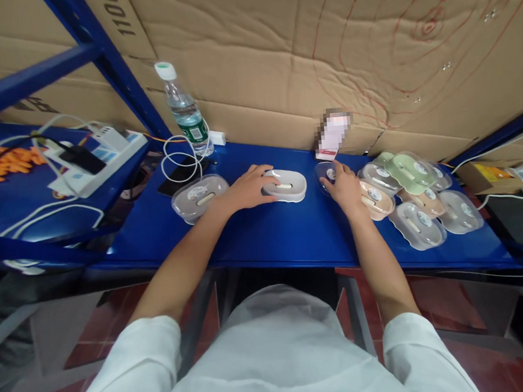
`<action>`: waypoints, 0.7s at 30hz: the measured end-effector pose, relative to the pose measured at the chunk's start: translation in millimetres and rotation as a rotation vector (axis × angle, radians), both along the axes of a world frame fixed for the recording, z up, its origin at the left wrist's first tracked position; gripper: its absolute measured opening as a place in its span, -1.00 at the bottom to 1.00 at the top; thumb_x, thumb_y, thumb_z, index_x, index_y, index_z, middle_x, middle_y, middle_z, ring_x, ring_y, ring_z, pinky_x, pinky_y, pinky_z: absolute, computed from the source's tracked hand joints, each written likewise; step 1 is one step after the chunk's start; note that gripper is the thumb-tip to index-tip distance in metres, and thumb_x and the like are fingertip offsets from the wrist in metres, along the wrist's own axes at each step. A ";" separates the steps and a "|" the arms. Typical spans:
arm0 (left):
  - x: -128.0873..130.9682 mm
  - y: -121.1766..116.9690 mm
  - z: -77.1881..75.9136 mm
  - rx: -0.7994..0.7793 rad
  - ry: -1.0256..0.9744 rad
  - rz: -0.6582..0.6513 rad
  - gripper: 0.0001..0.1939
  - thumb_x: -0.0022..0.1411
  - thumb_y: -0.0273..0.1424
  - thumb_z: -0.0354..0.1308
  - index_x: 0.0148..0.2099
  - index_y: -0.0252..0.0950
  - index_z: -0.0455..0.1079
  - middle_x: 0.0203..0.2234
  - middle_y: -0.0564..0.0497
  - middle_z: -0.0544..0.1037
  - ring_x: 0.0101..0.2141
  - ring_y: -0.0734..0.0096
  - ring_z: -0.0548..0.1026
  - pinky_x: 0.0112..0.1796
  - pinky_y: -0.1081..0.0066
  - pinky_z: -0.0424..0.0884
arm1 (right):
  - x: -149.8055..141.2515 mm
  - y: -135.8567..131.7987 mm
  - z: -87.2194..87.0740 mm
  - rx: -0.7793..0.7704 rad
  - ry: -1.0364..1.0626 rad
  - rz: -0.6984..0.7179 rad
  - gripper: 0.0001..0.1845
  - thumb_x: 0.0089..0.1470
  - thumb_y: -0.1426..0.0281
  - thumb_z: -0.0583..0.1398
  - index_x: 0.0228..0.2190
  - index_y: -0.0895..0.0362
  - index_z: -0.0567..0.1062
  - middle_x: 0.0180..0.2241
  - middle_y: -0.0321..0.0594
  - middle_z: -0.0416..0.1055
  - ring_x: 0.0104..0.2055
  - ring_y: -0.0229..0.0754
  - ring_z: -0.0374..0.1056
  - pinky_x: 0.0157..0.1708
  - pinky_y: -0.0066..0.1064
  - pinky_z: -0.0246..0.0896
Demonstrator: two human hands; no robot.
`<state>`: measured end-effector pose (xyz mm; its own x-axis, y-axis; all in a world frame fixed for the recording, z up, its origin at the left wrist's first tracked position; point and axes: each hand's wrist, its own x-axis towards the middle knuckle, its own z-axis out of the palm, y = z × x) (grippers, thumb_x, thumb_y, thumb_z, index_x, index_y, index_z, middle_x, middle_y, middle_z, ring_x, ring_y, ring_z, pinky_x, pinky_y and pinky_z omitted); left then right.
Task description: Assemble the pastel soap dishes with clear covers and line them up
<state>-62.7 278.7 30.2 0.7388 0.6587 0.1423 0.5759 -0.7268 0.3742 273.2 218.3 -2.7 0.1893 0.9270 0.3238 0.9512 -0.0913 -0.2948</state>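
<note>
My left hand (pixel 248 188) curls over the left end of a white oval soap box (pixel 288 186) lying on the blue shelf (pixel 264 235). My right hand (pixel 345 187) reaches onto a clear oval lid (pixel 324 172) just right of that box, fingers bent on it. A grey soap box with a clear lid (pixel 197 197) sits to the left of my left hand. To the right of my right hand lies a heap of several lidded soap boxes (pixel 413 199) in green, peach and grey.
A water bottle (pixel 185 110) stands at the back left beside a white cable and a dark phone (pixel 182 171). A power strip (pixel 98 157) with cables lies on the left shelf. Cardboard lines the back wall, and a small box (pixel 490 175) sits far right.
</note>
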 end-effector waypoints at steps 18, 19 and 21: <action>3.9 -3.6 13.4 -0.008 -0.357 0.072 -0.15 0.33 -0.05 0.38 0.52 -0.07 0.17 0.54 -0.17 0.14 0.51 -0.02 0.15 0.44 -0.03 0.17 | -39.7 -6.7 26.9 0.193 0.281 0.564 -0.34 0.23 -0.13 0.31 0.16 0.00 0.42 0.40 0.03 0.27 0.46 0.16 0.23 0.42 0.11 0.19; 2.3 -2.2 14.4 -0.013 -0.350 0.043 -0.19 0.33 -0.04 0.39 0.50 -0.07 0.22 0.54 -0.16 0.17 0.51 -0.02 0.17 0.44 -0.03 0.18 | -45.6 -9.8 28.0 0.174 0.282 0.613 -0.36 0.21 -0.12 0.32 0.12 -0.01 0.42 0.41 0.02 0.27 0.47 0.16 0.21 0.43 0.12 0.17; -0.6 1.8 13.1 -0.043 -0.294 -0.012 -0.30 0.32 -0.04 0.39 0.41 -0.07 0.36 0.47 -0.14 0.31 0.46 -0.04 0.28 0.42 -0.05 0.21 | -53.8 -13.2 26.6 0.118 0.282 0.667 -0.39 0.19 -0.11 0.34 0.09 -0.03 0.43 0.40 0.01 0.28 0.47 0.16 0.21 0.43 0.14 0.16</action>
